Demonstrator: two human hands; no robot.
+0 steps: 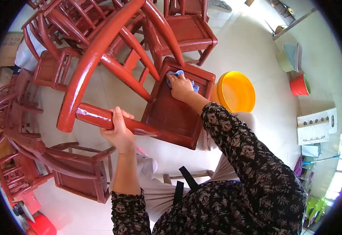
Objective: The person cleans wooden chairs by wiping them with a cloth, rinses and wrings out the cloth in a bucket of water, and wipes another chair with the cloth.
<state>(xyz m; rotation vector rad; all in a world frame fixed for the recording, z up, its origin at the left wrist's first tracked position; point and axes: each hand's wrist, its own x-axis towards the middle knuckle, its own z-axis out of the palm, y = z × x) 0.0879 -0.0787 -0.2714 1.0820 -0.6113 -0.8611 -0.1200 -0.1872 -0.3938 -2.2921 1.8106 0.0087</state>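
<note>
A glossy red-brown wooden chair [175, 111] is tilted in front of me, its backrest toward the upper left. My left hand [119, 127] is closed around one of the chair's back posts, near the seat. On the seat panel, close to its far edge, my right hand [181, 87] presses a blue cloth [195, 87]. Its fingers lie over the cloth, part of which shows at both sides of the hand. To the right of the seat stands a yellow bucket [237, 92].
Several similar chairs crowd the upper left; another chair [81, 176] stands at the lower left. Along the right wall are a red bin [299, 85], a pale green bin [286, 58] and a white rack [315, 127]. A red basin [42, 225] sits at the bottom left.
</note>
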